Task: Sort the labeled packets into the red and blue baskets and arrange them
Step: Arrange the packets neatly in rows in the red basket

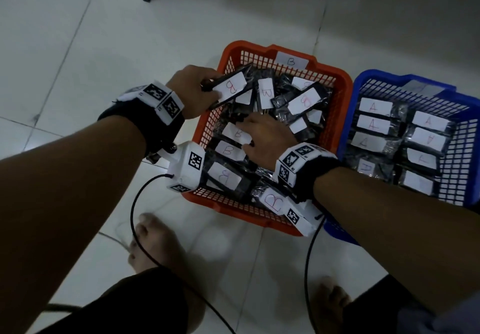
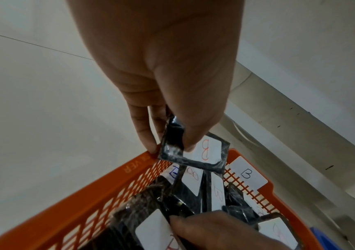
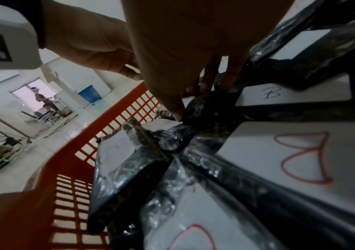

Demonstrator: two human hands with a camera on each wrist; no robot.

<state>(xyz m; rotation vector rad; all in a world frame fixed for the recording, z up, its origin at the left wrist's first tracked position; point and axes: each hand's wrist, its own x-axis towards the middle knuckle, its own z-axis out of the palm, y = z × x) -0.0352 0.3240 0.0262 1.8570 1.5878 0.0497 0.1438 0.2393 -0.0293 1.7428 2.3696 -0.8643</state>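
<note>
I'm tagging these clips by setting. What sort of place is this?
Probably an indoor room used as a makeshift sorting spot: the red basket and blue basket sit on a white tiled floor, not a table. The right wrist view shows a doorway behind.

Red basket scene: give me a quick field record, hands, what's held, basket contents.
left hand: pinches a held packet labelled B, above the far-left corner of the red basket
right hand: down among the packets in the red basket, fingertips on the pile; grip not clear
red basket tag: B
red basket contents: black packets labelled B, near ones in a row, far ones jumbled
blue basket: beside the red basket, packets labelled A in two neat columns
</note>
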